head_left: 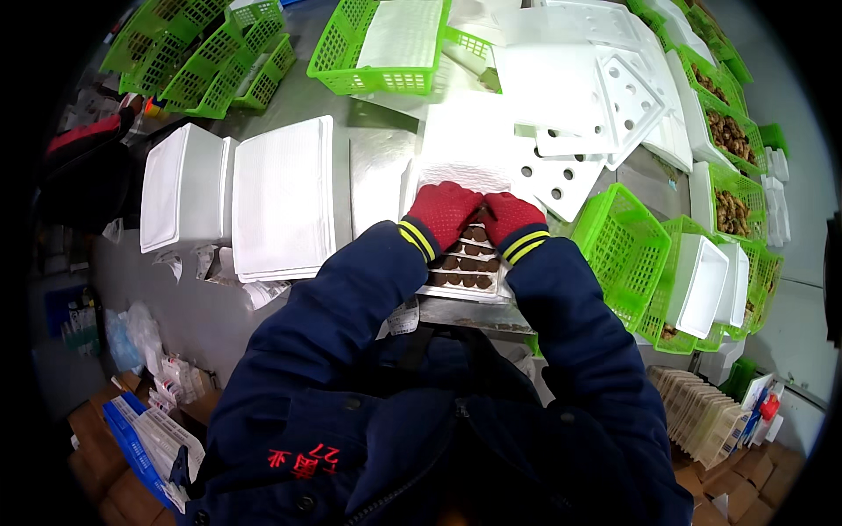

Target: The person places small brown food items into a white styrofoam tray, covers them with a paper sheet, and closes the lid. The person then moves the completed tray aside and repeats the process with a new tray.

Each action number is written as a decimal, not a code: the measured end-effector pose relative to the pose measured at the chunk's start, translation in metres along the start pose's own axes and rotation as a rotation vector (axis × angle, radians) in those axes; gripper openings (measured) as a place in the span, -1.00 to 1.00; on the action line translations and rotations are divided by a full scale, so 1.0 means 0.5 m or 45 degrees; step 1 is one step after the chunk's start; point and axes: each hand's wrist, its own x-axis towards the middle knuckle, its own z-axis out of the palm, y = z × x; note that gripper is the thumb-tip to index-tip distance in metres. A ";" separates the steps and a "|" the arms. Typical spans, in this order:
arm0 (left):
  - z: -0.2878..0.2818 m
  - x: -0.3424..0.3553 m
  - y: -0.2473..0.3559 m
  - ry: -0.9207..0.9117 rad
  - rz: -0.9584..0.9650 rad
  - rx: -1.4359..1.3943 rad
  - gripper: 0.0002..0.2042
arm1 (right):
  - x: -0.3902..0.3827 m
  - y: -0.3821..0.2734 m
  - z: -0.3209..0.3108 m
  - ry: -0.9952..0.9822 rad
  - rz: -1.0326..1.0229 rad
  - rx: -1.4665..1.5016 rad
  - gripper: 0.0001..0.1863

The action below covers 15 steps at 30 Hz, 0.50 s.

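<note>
My left hand, in a red glove with a yellow-banded cuff, is curled over the upper part of a white foam box. My right hand, gloved alike, is curled beside it, the fingertips of both meeting near the box's middle. What they hold there is hidden. Below the hands, dark brown round pieces, possibly mushrooms, sit in several rows parted by white strips. A white sheet rises behind the box.
Stacked foam boxes lie at left on the steel table. Perforated foam boards lie behind my right hand. Green baskets line the right, some with brown produce; more stand at back. Cardboard is at lower left.
</note>
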 end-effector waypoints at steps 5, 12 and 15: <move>0.010 -0.010 -0.013 0.061 0.124 0.028 -0.87 | -0.037 0.012 -0.017 0.087 -0.213 0.136 -0.83; -0.010 -0.024 -0.054 0.580 0.105 -0.296 -0.71 | -0.027 0.027 -0.038 0.265 -0.113 0.541 -0.74; -0.022 -0.029 -0.114 0.805 -0.200 -0.302 -0.70 | 0.032 0.060 -0.049 0.580 0.077 0.512 -0.58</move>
